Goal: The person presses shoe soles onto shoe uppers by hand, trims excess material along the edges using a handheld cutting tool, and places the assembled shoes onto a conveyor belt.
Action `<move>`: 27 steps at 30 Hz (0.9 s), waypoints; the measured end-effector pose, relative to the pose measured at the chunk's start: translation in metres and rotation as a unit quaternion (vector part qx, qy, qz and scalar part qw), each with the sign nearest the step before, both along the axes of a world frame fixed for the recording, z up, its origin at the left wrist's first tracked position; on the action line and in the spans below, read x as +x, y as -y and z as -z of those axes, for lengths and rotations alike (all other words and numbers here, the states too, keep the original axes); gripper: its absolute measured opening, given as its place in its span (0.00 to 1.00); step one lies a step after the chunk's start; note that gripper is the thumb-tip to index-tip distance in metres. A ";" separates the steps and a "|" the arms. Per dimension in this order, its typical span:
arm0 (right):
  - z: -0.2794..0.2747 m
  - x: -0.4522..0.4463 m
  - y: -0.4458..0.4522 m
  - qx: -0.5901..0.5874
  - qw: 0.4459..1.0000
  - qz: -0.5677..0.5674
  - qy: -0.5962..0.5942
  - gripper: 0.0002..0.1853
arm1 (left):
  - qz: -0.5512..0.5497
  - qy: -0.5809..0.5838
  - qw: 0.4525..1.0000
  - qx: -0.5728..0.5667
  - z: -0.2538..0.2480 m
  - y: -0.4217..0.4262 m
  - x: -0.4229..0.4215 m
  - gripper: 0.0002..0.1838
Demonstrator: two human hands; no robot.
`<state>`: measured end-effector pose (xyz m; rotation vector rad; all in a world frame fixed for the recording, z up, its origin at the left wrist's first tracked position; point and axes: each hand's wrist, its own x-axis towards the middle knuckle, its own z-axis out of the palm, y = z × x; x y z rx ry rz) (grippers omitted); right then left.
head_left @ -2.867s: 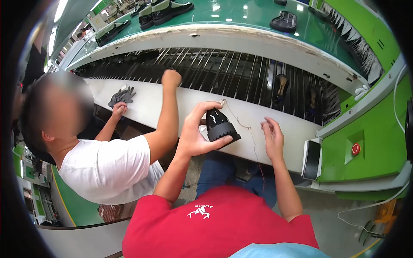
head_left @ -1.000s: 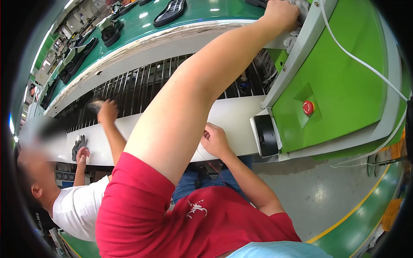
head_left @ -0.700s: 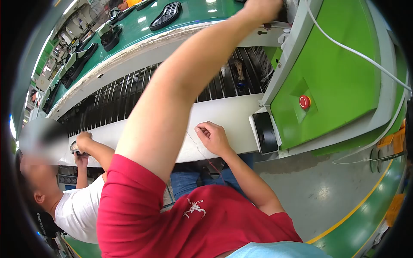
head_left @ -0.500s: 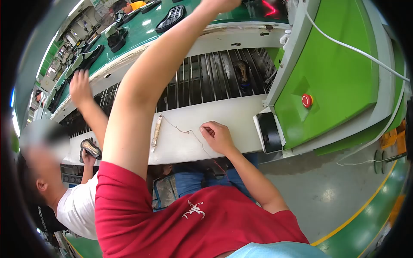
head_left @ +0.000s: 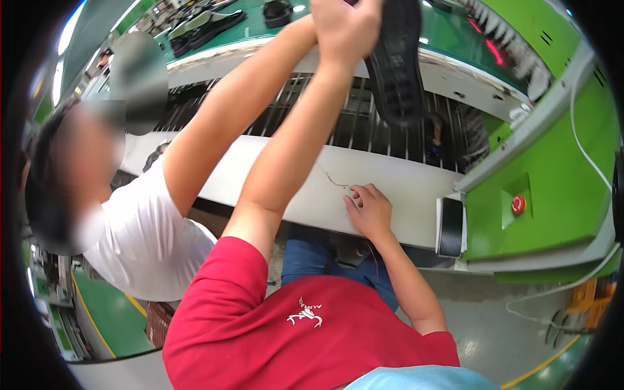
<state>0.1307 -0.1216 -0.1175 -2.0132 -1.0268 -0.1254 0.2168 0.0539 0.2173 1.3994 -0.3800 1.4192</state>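
My left hand (head_left: 348, 29) is raised at the top of the view, closed on a black shoe (head_left: 398, 71) whose treaded sole faces me. Its fingers are partly cut off by the frame edge. On the white ledge (head_left: 305, 198) rests my right hand (head_left: 373, 211), fingers loosely bent and apart, holding nothing I can see. A thin cord (head_left: 333, 181) lies by its fingertips and shows again below the hand. A co-worker's bare forearm (head_left: 240, 97) reaches up behind my left wrist; that person's hand is hidden.
Several shoes (head_left: 207, 29) stand on the green conveyor (head_left: 302, 13). Metal bars (head_left: 351, 123) run below it, with a dark object (head_left: 435, 133) among them. At right is a green machine (head_left: 552, 214) with a red button (head_left: 518, 205). A co-worker in white (head_left: 146, 234) is close on my left.
My view has turned, and my left hand now has a black shoe. The co-worker has leaned in and stretched an arm toward the conveyor. My left arm now covers the small pale tool on the ledge.
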 end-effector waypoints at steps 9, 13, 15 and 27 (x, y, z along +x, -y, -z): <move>0.001 -0.040 -0.085 -0.051 0.985 -0.158 -0.051 0.14 | -0.148 -0.055 0.980 0.122 0.097 0.013 -0.045 0.18; -0.031 -0.044 -0.051 -0.003 0.971 -0.178 -0.161 0.15 | -0.155 -0.106 0.968 0.167 0.148 0.009 -0.067 0.17; -0.028 -0.031 -0.018 0.023 0.979 -0.134 -0.155 0.16 | -0.142 -0.133 0.969 0.155 0.186 0.007 -0.079 0.19; -0.029 -0.016 0.031 0.288 0.956 -0.014 -0.053 0.21 | -0.076 -0.209 0.973 0.055 0.267 0.074 -0.175 0.24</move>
